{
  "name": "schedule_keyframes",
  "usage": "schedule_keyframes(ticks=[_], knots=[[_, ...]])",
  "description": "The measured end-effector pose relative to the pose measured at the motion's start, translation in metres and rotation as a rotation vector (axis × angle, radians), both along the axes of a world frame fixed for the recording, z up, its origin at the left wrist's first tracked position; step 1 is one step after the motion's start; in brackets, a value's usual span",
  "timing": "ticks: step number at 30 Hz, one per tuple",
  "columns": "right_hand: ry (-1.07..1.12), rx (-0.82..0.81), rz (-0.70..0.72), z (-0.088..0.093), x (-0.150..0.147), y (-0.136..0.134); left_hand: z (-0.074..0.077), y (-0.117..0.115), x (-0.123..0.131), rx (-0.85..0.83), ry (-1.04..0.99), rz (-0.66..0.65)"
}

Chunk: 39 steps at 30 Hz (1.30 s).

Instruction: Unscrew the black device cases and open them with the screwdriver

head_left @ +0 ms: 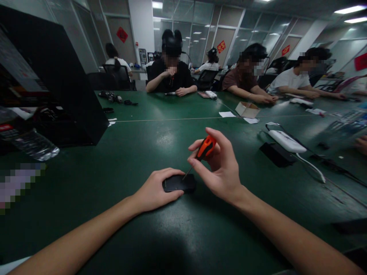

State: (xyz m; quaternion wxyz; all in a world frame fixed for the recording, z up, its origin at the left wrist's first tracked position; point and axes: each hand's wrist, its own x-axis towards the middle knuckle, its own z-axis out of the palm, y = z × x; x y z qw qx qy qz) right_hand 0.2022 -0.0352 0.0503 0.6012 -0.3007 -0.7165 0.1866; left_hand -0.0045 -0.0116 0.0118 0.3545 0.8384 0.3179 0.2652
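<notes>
On the green table lies a small black rectangular device (pixel 174 185) with rounded ends; its exact kind is not clear. My left hand (pixel 156 189) grips it from the left, thumb along the near side and fingers along the far side. My right hand (pixel 220 164) holds a screwdriver (pixel 206 148) with an orange and black handle, fingers and thumb closed around it. Its thin metal shaft slants down to the left, and the tip meets the top of the device near its middle.
A large black case (pixel 77 95) and a plastic bottle (pixel 37 143) stand at the left. To the right lie a white power strip (pixel 286 141), a black adapter (pixel 276 154) and cables. A small open box (pixel 247 109) sits farther back. Several people sit across the table.
</notes>
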Motion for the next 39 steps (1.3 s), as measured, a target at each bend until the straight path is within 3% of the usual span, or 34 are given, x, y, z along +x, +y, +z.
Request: schedule_keyframes(ticks=[5,12,16,21,28,31,35,39], knots=[[-0.010,0.007,0.116,-0.007,-0.007,-0.008,-0.001,0.000,0.001,-0.007,-0.007,-0.004],[-0.059,-0.001,0.111,-0.012,-0.007,-0.004,0.000,0.000,0.001,-0.017,-0.014,-0.013],[-0.116,0.012,0.085,-0.007,-0.006,-0.007,-0.001,-0.002,0.000,0.084,-0.076,-0.029],[-0.149,-0.029,0.172,0.002,-0.008,-0.013,-0.002,-0.007,-0.003,0.231,-0.146,-0.093],[-0.278,0.227,0.094,0.008,-0.007,-0.012,-0.002,-0.006,-0.002,0.295,-0.168,-0.135],[-0.286,0.135,0.065,0.012,-0.004,-0.013,-0.001,-0.006,-0.002,0.286,-0.155,-0.125],[-0.268,-0.001,0.134,0.013,-0.002,-0.015,-0.002,-0.006,-0.002,0.314,-0.125,-0.112],[-0.174,0.006,0.201,0.003,-0.001,-0.009,-0.003,-0.006,-0.002,0.310,-0.127,-0.112]])
